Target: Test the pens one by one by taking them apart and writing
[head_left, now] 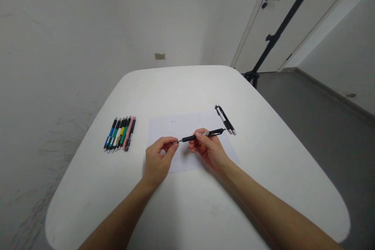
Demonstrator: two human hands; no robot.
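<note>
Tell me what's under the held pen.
The held pen hangs over a white paper sheet on the table. The sheet beneath the left hand and right hand is covered, so nothing there can be seen.

A plain room with a white table (187, 86) and door (252, 35).

Colored pens (119, 134) lie in a row beside paper (166, 127) on a white table (187, 86).

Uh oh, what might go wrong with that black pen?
The metal tip of the black pen is right at the left hand, so it might poke a finger. If the right hand slips, the pen might fall on the sheet of paper and leave a mark, or roll toward the two pens beside it.
</note>
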